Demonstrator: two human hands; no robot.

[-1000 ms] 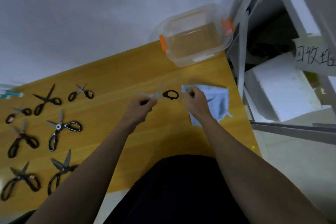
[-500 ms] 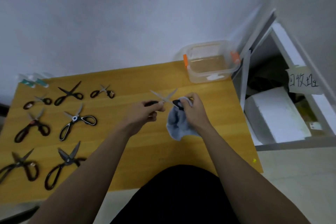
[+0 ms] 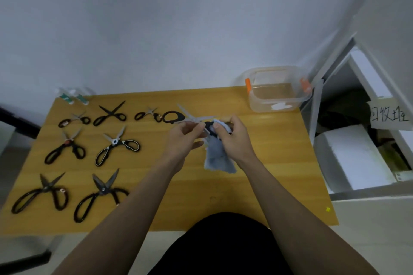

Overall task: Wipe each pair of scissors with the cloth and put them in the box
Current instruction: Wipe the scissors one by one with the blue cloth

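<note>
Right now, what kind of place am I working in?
Probably a storeroom or workshop corner: a wooden table against a bare wall, a metal shelf holding foam blocks, and a handwritten label.

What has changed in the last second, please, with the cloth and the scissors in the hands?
The cloth, which lay flat on the table, was picked up by the right hand and now hangs from its grip, bunched on the held scissors. The left hand changed from holding a handle to pinching a blade, so one handle loop points left. The seven other scissors and the empty box stayed in place.
</note>
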